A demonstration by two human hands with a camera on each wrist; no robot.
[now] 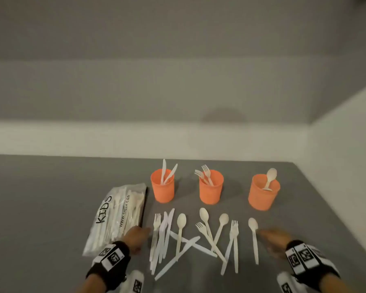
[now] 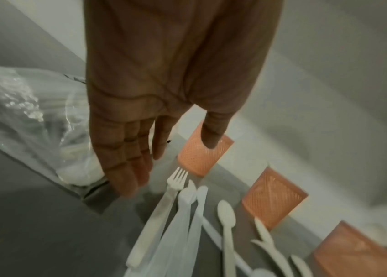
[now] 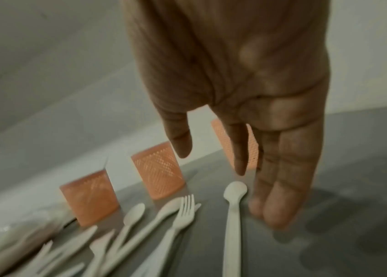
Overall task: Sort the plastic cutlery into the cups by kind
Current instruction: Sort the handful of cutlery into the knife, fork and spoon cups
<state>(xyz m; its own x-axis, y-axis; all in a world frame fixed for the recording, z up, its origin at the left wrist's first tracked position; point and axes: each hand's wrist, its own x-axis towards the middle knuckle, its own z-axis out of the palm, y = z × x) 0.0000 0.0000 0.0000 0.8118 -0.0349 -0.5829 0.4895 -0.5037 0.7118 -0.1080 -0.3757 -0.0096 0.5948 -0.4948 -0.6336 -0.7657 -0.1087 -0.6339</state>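
Three orange cups stand in a row at the back of the grey worktop [image 1: 51, 208], and each already holds a start of its own kind; the left cup [image 1: 162, 188] carries two knives, the middle cup [image 1: 211, 190] two forks, and the right cup [image 1: 263, 194] what looks like one or two spoons, the count hard to tell; so the sorting is begun but, by my judgement, well short of half done. In front of the cups the loose cutlery [image 1: 194, 240] lies scattered and partly crossed: a fork [image 1: 156, 224] and several knives bunched at the left, spoons, forks and knives overlapping in the middle, and one spoon [image 1: 254, 237] lying alone at the right. A clear bag [image 1: 116, 212] printed KIDS, with more pieces inside, rests left of the pile; whether its contents belong to the job I cannot tell. The left hand [image 1: 135, 236] hovers with fingers straight and together, holding nothing, just beside the bunched fork; the right hand [image 1: 276, 240] is likewise flat and empty, its fingertips [image 3: 280, 209] close beside the lone spoon, which seems the likeliest next pick.
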